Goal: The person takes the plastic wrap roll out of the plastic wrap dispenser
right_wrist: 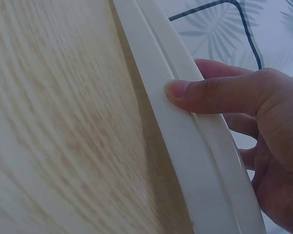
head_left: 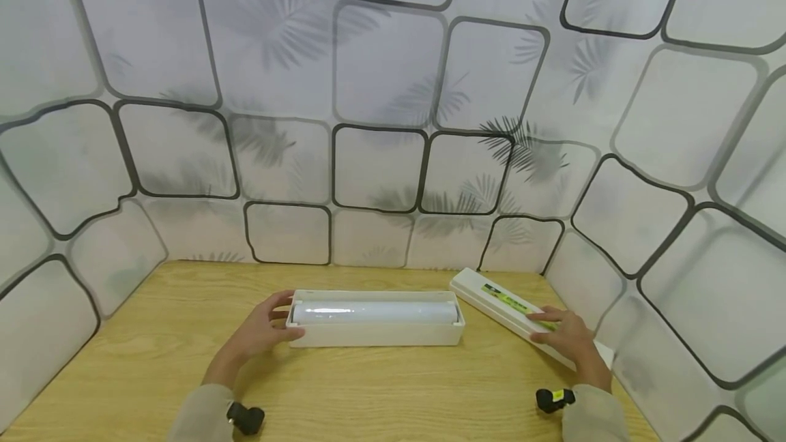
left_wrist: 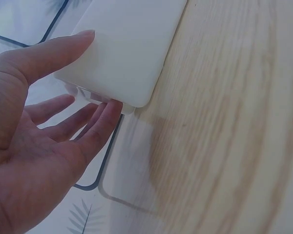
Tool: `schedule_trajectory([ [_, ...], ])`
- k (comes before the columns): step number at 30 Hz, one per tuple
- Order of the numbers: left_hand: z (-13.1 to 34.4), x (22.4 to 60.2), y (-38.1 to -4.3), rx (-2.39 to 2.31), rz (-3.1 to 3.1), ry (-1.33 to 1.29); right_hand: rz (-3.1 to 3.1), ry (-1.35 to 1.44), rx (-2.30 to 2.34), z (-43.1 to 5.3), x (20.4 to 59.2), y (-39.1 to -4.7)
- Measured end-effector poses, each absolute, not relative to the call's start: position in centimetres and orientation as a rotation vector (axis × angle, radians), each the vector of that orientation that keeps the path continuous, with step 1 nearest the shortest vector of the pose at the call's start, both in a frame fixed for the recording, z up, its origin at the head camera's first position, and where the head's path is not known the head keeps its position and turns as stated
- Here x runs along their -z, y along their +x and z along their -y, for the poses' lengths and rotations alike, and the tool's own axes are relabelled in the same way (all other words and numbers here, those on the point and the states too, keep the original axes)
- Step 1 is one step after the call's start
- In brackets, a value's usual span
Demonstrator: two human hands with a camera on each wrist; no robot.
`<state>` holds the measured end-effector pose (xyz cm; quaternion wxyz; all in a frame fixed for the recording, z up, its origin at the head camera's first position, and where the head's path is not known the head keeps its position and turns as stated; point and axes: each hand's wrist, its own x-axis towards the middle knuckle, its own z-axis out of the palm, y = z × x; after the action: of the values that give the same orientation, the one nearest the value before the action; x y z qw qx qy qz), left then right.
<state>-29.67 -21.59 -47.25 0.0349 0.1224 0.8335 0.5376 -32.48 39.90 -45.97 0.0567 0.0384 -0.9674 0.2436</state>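
A long white cling film box (head_left: 376, 336) lies without its cover on the table, with a shiny roll of cling film (head_left: 374, 312) inside. My left hand (head_left: 265, 325) holds the box's left end. In the left wrist view, the thumb of that hand (left_wrist: 44, 122) lies along the box's side (left_wrist: 129, 48) and the fingers curve around its end. To the right, the white lid (head_left: 485, 295) with a green and yellow label lies at a slant. My right hand (head_left: 568, 336) grips the lid near its closer end, thumb on the long side edge (right_wrist: 185, 146) in the right wrist view.
The wood-grain table (head_left: 368, 394) meets patterned walls (head_left: 381, 169) at the back and both sides. The lid's near end comes close to the right wall (head_left: 663, 319). Each sleeve carries a small black wrist camera (head_left: 247, 419).
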Motion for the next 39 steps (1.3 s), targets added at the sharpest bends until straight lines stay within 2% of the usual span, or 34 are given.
schedule_trajectory([
  [24,21.53,47.09,-29.54,-1.662,-2.555,0.396,2.993,0.133,-0.677,-40.0,46.05,-32.67],
  [39,21.44,47.16,-29.31,-1.661,-2.558,0.367,2.975,0.254,-0.642,-40.12,46.57,-33.02],
])
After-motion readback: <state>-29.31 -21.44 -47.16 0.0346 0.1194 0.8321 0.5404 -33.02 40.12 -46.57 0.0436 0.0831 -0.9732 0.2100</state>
